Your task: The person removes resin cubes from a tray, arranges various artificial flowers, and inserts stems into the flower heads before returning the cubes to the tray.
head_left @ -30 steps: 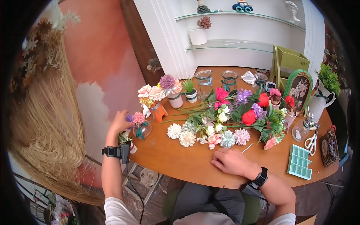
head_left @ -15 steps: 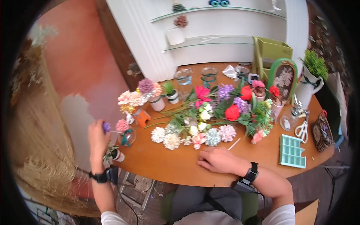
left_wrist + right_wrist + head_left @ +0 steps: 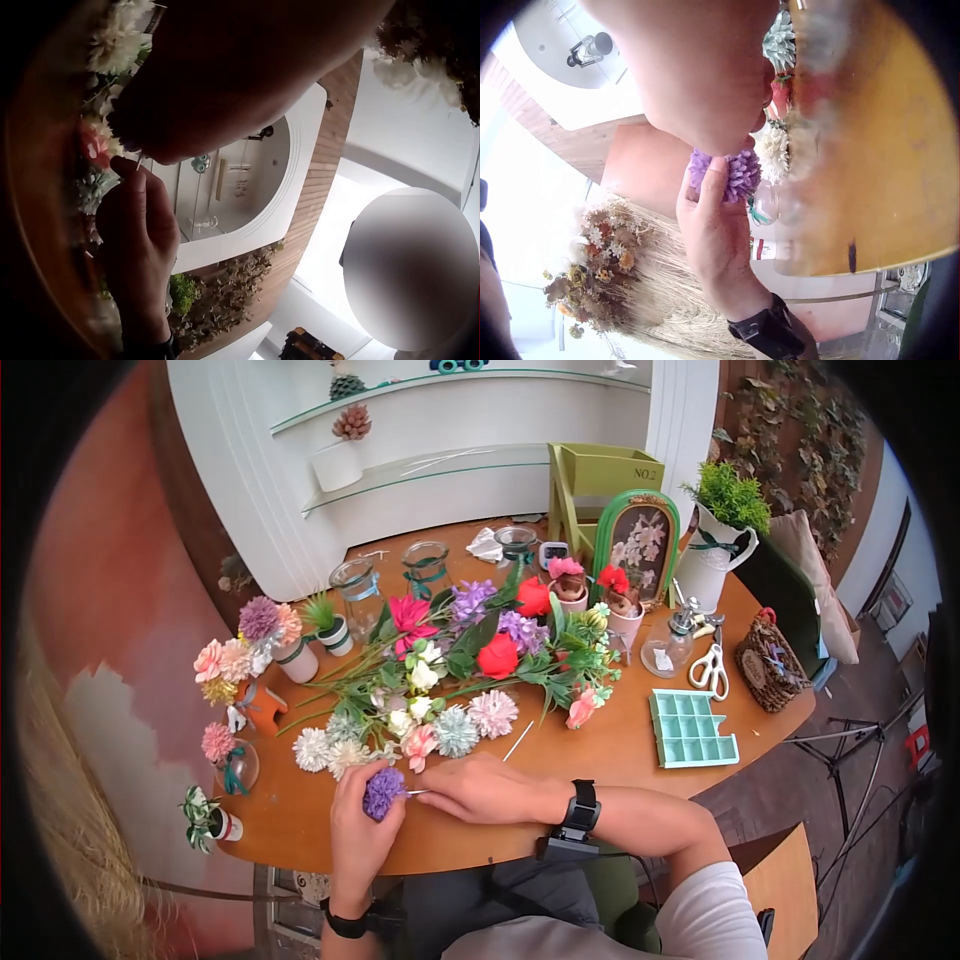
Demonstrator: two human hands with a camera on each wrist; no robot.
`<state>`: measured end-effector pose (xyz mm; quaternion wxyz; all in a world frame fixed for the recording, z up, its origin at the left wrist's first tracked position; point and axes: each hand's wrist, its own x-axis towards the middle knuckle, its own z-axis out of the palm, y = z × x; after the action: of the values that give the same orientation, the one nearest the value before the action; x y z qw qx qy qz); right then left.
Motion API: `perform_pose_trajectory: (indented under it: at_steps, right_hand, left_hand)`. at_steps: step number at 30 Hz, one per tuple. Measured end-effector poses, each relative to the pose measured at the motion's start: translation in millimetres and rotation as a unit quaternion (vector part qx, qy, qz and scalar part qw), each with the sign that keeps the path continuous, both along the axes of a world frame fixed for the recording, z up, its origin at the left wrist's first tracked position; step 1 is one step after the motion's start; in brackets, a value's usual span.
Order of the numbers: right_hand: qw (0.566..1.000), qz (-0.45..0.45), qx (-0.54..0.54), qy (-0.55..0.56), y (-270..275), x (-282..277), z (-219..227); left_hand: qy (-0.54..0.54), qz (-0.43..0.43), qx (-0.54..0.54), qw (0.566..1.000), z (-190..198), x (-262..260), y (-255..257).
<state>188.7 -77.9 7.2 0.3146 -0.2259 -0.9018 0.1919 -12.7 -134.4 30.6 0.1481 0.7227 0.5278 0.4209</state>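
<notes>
A purple pompom flower (image 3: 385, 793) is held near the table's front edge, its round head between the thumb and fingers of my left hand (image 3: 358, 835). From the head a thin white stem (image 3: 415, 792) points right, and my right hand (image 3: 490, 790) pinches it. In the right wrist view my left thumb lies on the purple petals (image 3: 742, 178). The left wrist view shows my right hand (image 3: 139, 232) with its thumb and finger at the white stem (image 3: 140, 160). A round glass vase (image 3: 238, 768) with a pink pompom flower (image 3: 218, 742) stands at the left.
Many artificial flowers (image 3: 440, 710) lie across the middle of the table (image 3: 560, 760). At the right are a mint sorting tray (image 3: 692, 728), scissors (image 3: 710, 672), a glass bottle (image 3: 668, 650) and a woven basket (image 3: 772, 665). Glass jars (image 3: 428, 568) line the back. A small potted plant (image 3: 210, 818) stands at the left edge.
My left hand has taken the purple flower away from the round vase and brought it right, to my right hand. The right hand now pinches its stem. The head view has turned right.
</notes>
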Motion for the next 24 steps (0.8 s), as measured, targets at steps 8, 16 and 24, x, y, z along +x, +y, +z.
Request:
perform_pose_trajectory:
  at_steps: [8, 16, 24]
  right_hand:
    - [0.997, 0.036, -0.013, -0.061, 3, 2, -9]
    - [0.996, 0.036, -0.023, -0.077, 1, -2, -8]
    - [0.997, 0.009, 0.019, -0.075, 10, 8, -5]
  left_hand:
    - [-0.145, 0.014, -0.154, 0.977, -43, -3, 3]
    - [-0.248, 0.039, -0.165, 0.954, -40, -3, -1]
    - [-0.342, 0.164, -0.08, 0.922, -47, -15, 2]
